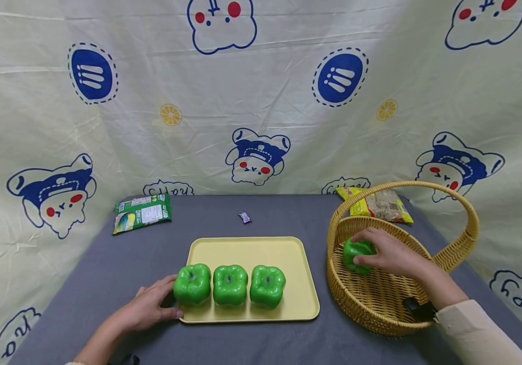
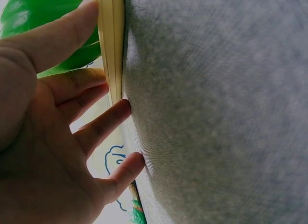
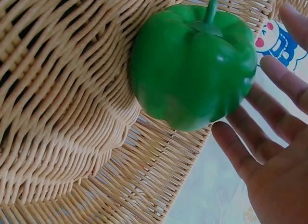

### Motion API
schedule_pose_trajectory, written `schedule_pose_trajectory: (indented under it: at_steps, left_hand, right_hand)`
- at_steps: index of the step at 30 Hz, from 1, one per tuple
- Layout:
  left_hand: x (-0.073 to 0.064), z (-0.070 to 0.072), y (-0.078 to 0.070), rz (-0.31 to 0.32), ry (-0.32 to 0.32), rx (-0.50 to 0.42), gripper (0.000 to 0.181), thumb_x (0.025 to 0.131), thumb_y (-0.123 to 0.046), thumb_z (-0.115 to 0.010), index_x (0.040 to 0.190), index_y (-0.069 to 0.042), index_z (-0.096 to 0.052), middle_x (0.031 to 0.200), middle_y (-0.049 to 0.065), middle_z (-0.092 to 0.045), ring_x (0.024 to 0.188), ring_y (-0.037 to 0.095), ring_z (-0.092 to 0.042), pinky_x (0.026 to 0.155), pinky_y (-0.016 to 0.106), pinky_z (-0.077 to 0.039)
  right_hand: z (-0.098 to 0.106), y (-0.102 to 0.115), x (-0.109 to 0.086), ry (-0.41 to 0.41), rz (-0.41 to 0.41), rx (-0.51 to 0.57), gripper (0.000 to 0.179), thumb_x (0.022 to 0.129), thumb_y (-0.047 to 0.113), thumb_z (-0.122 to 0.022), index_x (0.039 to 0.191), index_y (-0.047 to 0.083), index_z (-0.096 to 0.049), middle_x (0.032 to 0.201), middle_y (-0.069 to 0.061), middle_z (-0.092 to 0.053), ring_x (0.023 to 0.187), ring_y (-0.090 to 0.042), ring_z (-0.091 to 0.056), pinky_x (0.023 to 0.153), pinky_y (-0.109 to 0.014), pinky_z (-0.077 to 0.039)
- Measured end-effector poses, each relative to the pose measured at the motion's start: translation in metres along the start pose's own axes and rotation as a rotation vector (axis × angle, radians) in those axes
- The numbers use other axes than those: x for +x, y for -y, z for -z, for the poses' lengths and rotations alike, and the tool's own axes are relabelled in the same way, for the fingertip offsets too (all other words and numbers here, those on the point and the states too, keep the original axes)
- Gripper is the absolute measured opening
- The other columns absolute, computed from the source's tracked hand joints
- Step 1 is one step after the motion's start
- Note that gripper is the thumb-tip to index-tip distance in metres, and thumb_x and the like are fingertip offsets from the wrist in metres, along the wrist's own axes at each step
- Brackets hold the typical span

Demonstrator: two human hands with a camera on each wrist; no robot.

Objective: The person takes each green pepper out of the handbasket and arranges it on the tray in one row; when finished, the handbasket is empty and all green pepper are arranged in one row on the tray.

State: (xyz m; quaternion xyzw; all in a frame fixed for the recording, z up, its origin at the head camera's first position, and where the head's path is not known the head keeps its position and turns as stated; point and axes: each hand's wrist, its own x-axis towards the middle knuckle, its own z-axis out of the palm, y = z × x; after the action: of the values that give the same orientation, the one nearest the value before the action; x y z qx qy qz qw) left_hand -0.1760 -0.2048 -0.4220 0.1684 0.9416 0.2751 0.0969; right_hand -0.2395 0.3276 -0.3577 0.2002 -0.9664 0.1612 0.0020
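Three green bell peppers (image 1: 229, 285) stand in a row on a pale yellow tray (image 1: 304, 299). At the tray's near left corner is my left hand (image 1: 148, 306), its thumb and fingertips touching the rim (image 2: 110, 46) beside the leftmost pepper (image 1: 192, 284). Inside a wicker basket (image 1: 381, 324) on the right sits another green bell pepper (image 1: 354, 256), stem up in the right wrist view. My right hand (image 1: 390, 253) reaches over the basket to this pepper. Its fingers (image 3: 236, 149) are spread loosely beside the pepper, with the thumb apart from it.
A green snack packet (image 1: 143, 212) lies at the table's back left, and a yellow packet (image 1: 384, 205) lies behind the basket. A small purple wrapper (image 1: 244, 217) is behind the tray. The basket's tall handle (image 1: 471, 223) arches over its right side.
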Motion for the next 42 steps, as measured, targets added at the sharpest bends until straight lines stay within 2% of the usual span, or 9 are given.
schedule_pose_trajectory:
  at_steps: [7,14,22,28,36,42]
  left_hand:
    - [0.000,0.000,0.000,-0.007,-0.001,0.000,0.072,0.073,-0.038,-0.077,0.132,-0.006,-0.052,0.139,0.014,-0.048,0.129,0.039,-0.043,0.083,0.051,-0.032]
    - [0.000,0.000,0.000,-0.020,-0.002,0.002,0.072,0.073,-0.038,-0.077,0.132,-0.006,-0.051,0.139,0.015,-0.048,0.129,0.039,-0.043,0.083,0.052,-0.032]
    - [-0.001,0.000,0.000,-0.037,-0.012,0.008,0.071,0.073,-0.038,-0.077,0.131,-0.006,-0.052,0.138,0.015,-0.049,0.128,0.040,-0.045,0.082,0.048,-0.033]
    - [-0.001,0.000,-0.001,-0.034,-0.013,0.005,0.070,0.074,-0.038,-0.077,0.131,-0.005,-0.052,0.138,0.016,-0.049,0.128,0.040,-0.044,0.082,0.048,-0.032]
    - [-0.001,0.001,0.000,-0.041,-0.010,0.010,0.071,0.073,-0.039,-0.077,0.131,-0.005,-0.052,0.138,0.016,-0.049,0.128,0.040,-0.044,0.082,0.048,-0.032]
    - [-0.001,0.001,0.000,-0.037,-0.013,0.009,0.071,0.073,-0.039,-0.077,0.131,-0.005,-0.052,0.138,0.016,-0.049,0.128,0.040,-0.045,0.082,0.049,-0.032]
  right_hand:
    - [0.002,-0.002,0.000,0.037,-0.006,0.021,0.044,0.081,0.037,-0.072,0.115,0.011,-0.060,0.107,-0.004,-0.059,0.092,-0.015,-0.054,0.074,-0.030,-0.043]
    - [0.000,-0.006,-0.001,0.073,-0.014,0.021,0.057,0.077,0.038,-0.075,0.123,0.011,-0.056,0.115,-0.009,-0.054,0.092,-0.018,-0.050,0.071,-0.030,-0.041]
    - [-0.003,-0.005,0.000,0.025,0.006,-0.032,0.061,0.076,0.038,-0.077,0.126,0.010,-0.055,0.118,-0.012,-0.055,0.099,-0.024,-0.050,0.076,-0.036,-0.041]
    - [-0.005,-0.002,0.003,0.001,-0.026,-0.071,0.059,0.076,0.039,-0.076,0.125,0.012,-0.055,0.121,-0.014,-0.056,0.100,-0.026,-0.048,0.074,-0.035,-0.038]
    - [-0.006,0.001,0.007,0.027,-0.033,-0.070,0.061,0.077,0.038,-0.076,0.127,0.011,-0.054,0.112,-0.013,-0.051,0.092,-0.021,-0.050,0.070,-0.032,-0.039]
    - [-0.009,0.003,0.010,0.032,-0.013,-0.105,0.068,0.075,0.043,-0.076,0.130,0.009,-0.052,0.116,-0.014,-0.053,0.095,-0.023,-0.052,0.072,-0.035,-0.042]
